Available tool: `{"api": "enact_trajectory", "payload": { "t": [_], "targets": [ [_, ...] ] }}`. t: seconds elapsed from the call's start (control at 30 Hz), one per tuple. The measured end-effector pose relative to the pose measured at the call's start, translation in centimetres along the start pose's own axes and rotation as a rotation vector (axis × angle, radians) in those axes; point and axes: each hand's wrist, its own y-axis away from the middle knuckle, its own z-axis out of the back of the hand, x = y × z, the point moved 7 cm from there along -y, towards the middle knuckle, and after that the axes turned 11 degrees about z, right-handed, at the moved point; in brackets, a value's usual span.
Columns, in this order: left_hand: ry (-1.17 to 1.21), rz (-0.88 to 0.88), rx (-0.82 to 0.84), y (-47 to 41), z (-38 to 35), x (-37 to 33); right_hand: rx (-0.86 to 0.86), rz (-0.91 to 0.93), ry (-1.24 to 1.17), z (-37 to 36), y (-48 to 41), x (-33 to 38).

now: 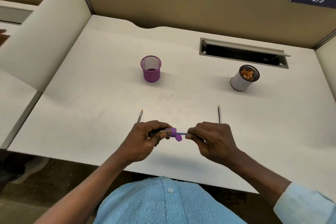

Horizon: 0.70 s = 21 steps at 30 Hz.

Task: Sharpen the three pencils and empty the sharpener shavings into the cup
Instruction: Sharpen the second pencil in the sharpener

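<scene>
White tabletop with two cups and two pencils.
The tabletop (109, 87) is off-white, with a wavy cut-out along its far edge and an open cable slot (243, 53) set into it at the far right. A purple mesh cup (151, 73) stands left of centre. A white cup (241, 82) stands well apart to the right, just in front of the slot, with orange-brown shavings inside. Nearer the front edge, a left pencil (140, 116) and a right pencil (219, 113) lie flat, well apart, tips pointing away. Dark specks (227, 75) lie scattered near the white cup.
</scene>
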Motion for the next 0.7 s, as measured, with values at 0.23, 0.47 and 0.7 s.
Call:
{"api": "enact_trajectory", "payload": {
  "t": [0.23,0.47,0.7],
  "targets": [
    [-0.086,-0.107,0.018,0.2,0.0,-0.4,0.451,-0.909,-1.051,-3.5,1.0,-2.1],
    [-0.064,-0.039,0.005,-0.5,0.0,-0.1,0.139,-0.503,-0.590,-1.9,0.3,-3.0],
    [-0.056,-0.090,-0.001,-0.7,0.0,-0.6,0.121,-0.386,-0.378,-1.8,0.1,-2.6]
  ]
}}
